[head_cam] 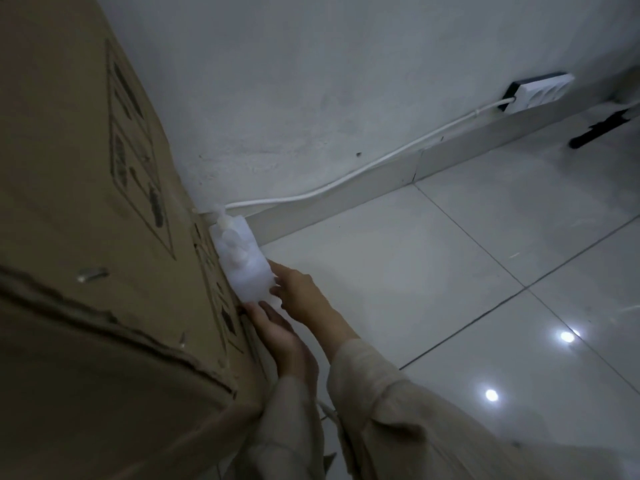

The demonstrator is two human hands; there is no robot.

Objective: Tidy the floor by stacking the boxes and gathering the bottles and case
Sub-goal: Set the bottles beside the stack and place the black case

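Several white translucent bottles point(242, 261) stand packed in a row on the floor, tight against the side of the tall brown cardboard boxes point(86, 174) that fill the left of the head view. My right hand point(301, 294) touches the nearest bottle's right side with extended fingers. Just below, my left hand point(280, 336) reaches along the cardboard, its fingertips at the base of that same bottle. Neither hand wraps round a bottle. I see no case.
A white wall point(311, 98) with a skirting board runs behind the bottles. Along it lies a white cable point(381, 161) that leads to a power strip point(540, 91). A black object point(602, 129) lies at the far right. Glossy white floor tiles point(450, 271) spread to the right.
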